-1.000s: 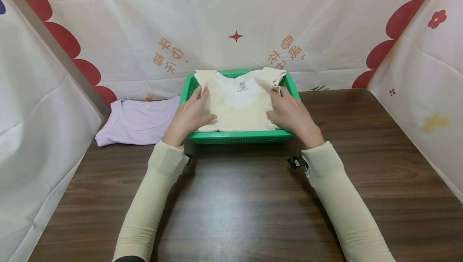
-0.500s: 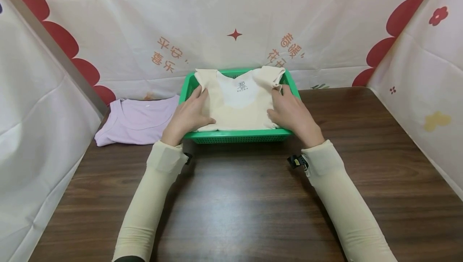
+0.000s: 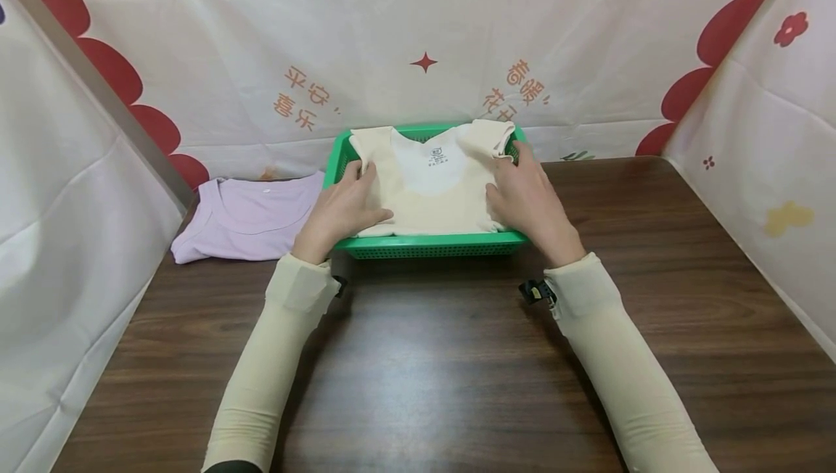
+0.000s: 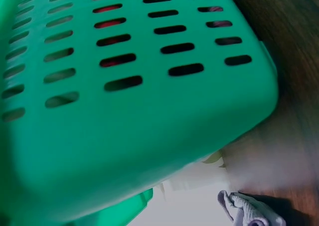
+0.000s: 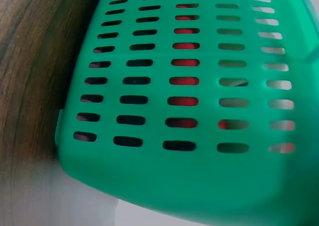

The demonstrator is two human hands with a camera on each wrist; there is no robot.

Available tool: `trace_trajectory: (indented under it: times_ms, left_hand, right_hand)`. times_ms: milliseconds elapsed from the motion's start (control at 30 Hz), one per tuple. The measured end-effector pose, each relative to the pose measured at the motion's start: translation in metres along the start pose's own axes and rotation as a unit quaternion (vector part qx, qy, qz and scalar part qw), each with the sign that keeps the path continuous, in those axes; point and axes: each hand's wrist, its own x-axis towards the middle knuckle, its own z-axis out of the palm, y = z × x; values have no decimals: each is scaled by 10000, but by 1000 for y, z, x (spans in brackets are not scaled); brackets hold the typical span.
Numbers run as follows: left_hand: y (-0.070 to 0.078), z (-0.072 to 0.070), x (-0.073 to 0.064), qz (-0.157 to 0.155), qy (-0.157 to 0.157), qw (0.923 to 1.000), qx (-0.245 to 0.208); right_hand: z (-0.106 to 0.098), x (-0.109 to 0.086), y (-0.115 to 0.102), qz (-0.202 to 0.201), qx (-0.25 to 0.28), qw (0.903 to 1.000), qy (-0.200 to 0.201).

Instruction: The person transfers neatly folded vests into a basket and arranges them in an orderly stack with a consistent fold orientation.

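Observation:
A folded cream T-shirt (image 3: 424, 213) with a white neck patch and a small printed label lies in a green plastic basket (image 3: 431, 241). My left hand (image 3: 342, 204) grips the shirt's left side, its fingertips at the edge and its thumb spread over the front. At the opposite side, my right hand (image 3: 529, 197) rests with its thumb on the cloth and its fingers reaching along the basket's inner right side. The wrist views are filled by the basket's slotted wall (image 4: 124, 116) on the left and the slotted wall (image 5: 159, 171) on the right; neither shows the fingers.
A folded lilac shirt (image 3: 255, 215) lies on the dark wooden table (image 3: 418, 371) just left of the basket. Behind stands a white printed curtain (image 3: 366, 30), close to the basket's back. Red shows through the basket's slots (image 5: 184, 81).
The right hand's fingers have shifted slightly up and outward from the shirt's right fold toward the basket's side. The left hand and basket are almost unchanged.

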Motion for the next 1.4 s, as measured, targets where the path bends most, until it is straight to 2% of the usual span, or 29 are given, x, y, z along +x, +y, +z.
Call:
trace_trajectory:
  times_ms: [133, 233, 367, 533, 600, 800, 933, 1033, 1233, 1400]
  left_hand:
    - [1, -1, -1, -36, -1, 10000, 3]
    - [2, -2, -1, -3, 52, 10000, -42]
    - [1, -4, -3, 126, 95, 9996, -216]
    - [-1, -7, -6, 381, 83, 9986, -364]
    - [-1, -7, -6, 554, 131, 9977, -368]
    - [0, -6, -3, 954, 209, 9940, -499]
    - [0, -4, -3, 1099, 166, 9925, -502]
    - [-1, -3, -4, 1087, 56, 9932, -406]
    - [1, -4, -7, 818, -294, 9955, -383]
    - [1, -5, -7, 757, -421, 9954, -416]
  right_hand:
    - [1, -2, -3, -297, -139, 9962, 810]
    - [2, -2, -3, -623, -12, 9934, 967]
    - [4, -2, -4, -764, 246, 9952, 552]
    - [3, -2, -8, -877, 236, 9956, 231]
    - [1, -1, -9, -889, 251, 9957, -30]
    - [0, 0, -5, -354, 293, 9908, -1272]
    - [1, 1, -2, -194, 231, 9850, -1702]
    - [3, 1, -2, -333, 171, 9834, -1777]
    - [5, 1, -1, -552, 215, 9820, -1793]
    - [1, 1, -5, -758, 419, 9879, -1290]
